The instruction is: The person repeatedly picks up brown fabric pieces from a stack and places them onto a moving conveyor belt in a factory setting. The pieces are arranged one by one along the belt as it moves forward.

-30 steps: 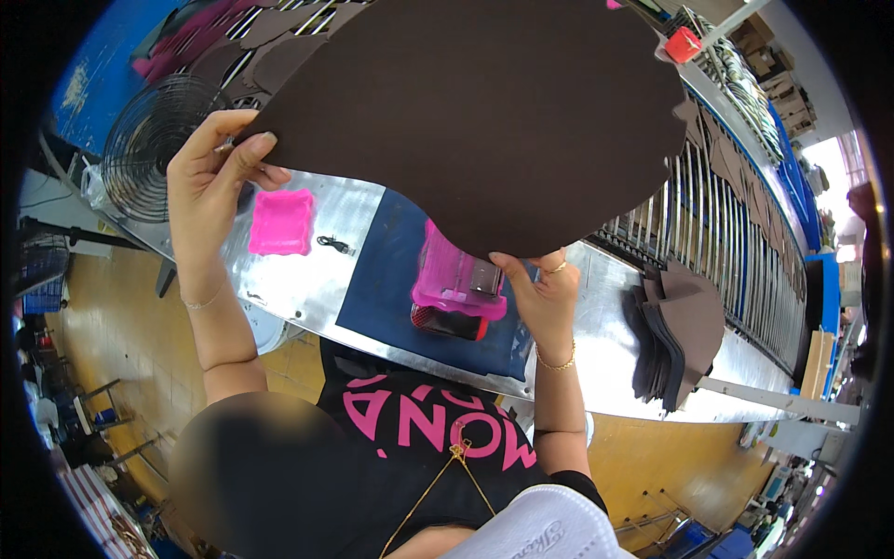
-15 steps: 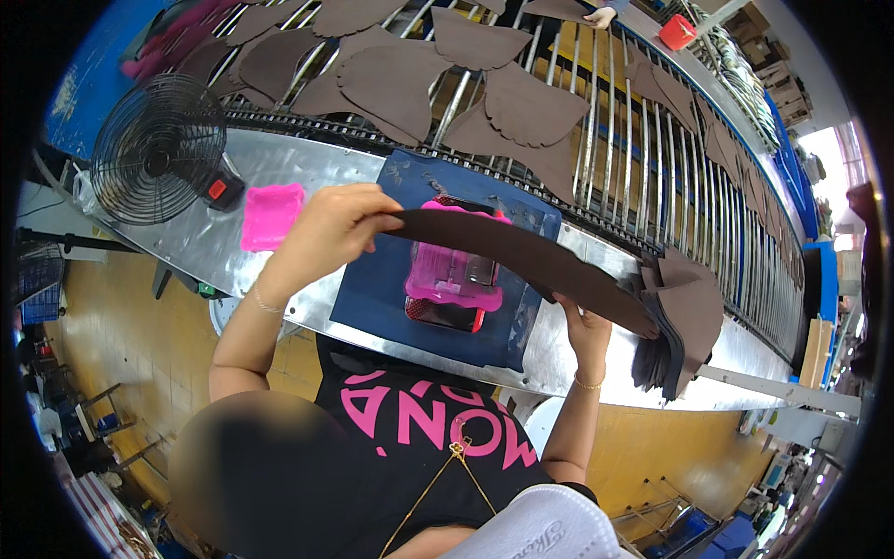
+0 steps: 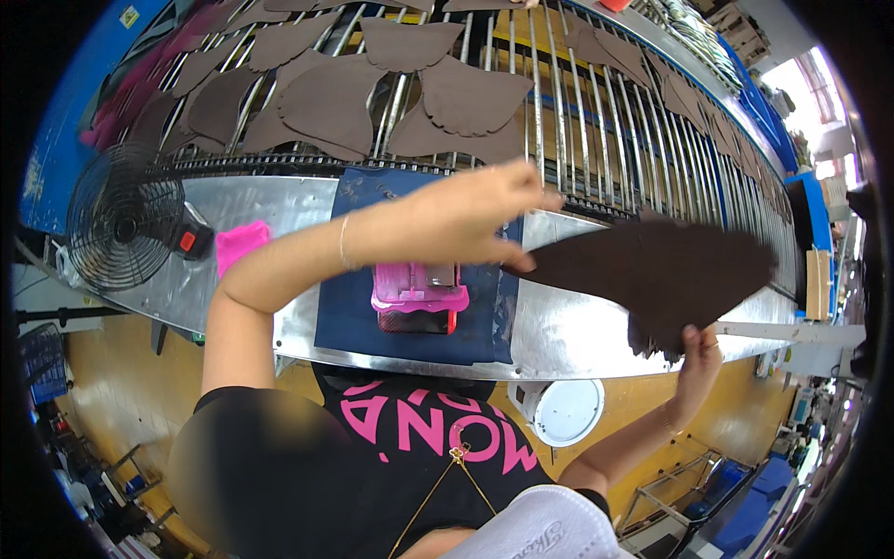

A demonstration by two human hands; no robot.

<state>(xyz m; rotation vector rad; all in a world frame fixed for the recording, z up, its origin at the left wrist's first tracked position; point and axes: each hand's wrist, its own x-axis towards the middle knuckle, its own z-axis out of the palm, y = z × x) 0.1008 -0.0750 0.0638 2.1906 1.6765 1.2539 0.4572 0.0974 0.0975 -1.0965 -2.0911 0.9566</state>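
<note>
My right hand (image 3: 698,359) pinches the lower edge of a dark brown, leather-like cut piece (image 3: 643,270), thumb on its upper face. The piece spreads over the right part of the metal table, above a stack of similar pieces (image 3: 652,349) that it mostly hides. My left hand (image 3: 494,210) is blurred by motion at the piece's pointed left end, thumb and fingers apart; the thumb overlaps that tip. Below the left wrist, a pink tray (image 3: 419,306) sits over a black and red object (image 3: 416,322) on a dark blue mat (image 3: 345,326).
Beyond the metal table (image 3: 298,200) runs a rack of metal bars (image 3: 549,102) carrying several brown cut pieces (image 3: 326,102). A black fan (image 3: 126,224) and another pink tray (image 3: 240,244) stand at left. A white round lid (image 3: 570,412) shows below the table edge.
Both hands have moved right, carrying the brown piece from over the pink tray to over the stack. The piece has turned from nearly edge-on to face up. My left hand's fingers have parted.
</note>
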